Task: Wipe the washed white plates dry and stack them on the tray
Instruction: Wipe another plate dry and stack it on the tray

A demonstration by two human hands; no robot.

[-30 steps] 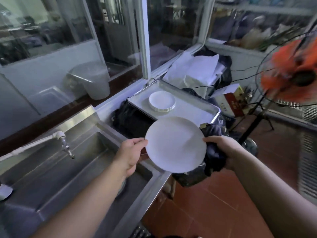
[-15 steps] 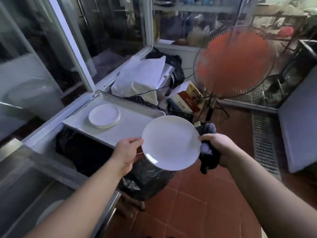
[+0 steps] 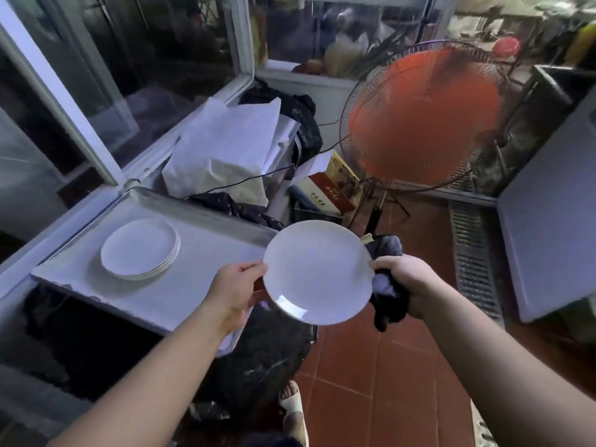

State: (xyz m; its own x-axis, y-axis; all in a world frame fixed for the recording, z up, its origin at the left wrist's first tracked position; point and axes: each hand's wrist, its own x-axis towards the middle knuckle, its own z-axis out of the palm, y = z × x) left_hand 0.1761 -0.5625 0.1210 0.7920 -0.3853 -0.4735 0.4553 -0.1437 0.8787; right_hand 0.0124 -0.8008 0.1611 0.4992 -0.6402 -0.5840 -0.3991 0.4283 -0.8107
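White plate (image 3: 317, 272), one, held in the air just right of the tray (image 3: 206, 282) (which bears a stack of plates (image 3: 140, 248)), left hand (image 3: 233, 287) pinching its rim, right hand (image 3: 404, 282) gripping a dark cloth (image 3: 388, 293) against its opposite edge.

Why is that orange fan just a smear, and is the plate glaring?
Head view: the fan blades blur into an orange disc from spinning behind a sharp wire cage; the held plate shows one small glare patch near its lower rim; wide-angle lens bends the window frames.
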